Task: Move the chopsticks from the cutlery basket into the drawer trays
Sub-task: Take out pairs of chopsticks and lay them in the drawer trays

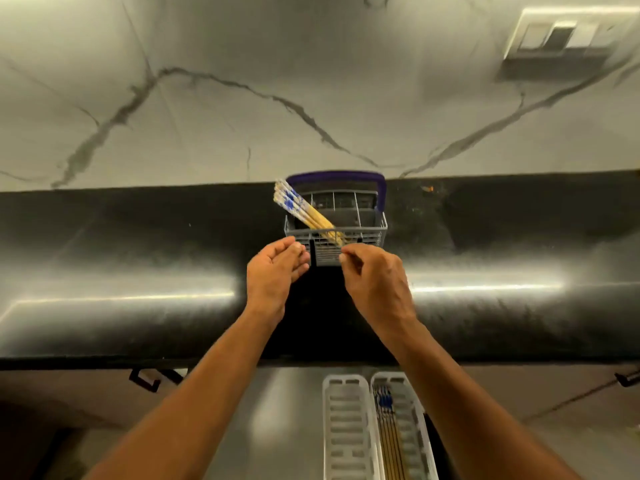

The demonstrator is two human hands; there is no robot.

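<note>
Chopsticks, yellow bamboo with blue-patterned tops (pixel 304 214), look light, stiff and slick; grip mid-shaft. Left hand (pixel 273 271) fingers apart, right hand (pixel 375 275) fingers pinched together, empty.

Both bare forearms reach forward and converge toward the near wall of the cutlery basket (pixel 335 233). The left hand (pixel 275 273) hangs just left of that wall, palm turned inward, fingers loosely curled and parted. The right hand (pixel 375 277) sits at the basket's near right side, back upward, thumb and forefinger pinched together at the rim.
</note>
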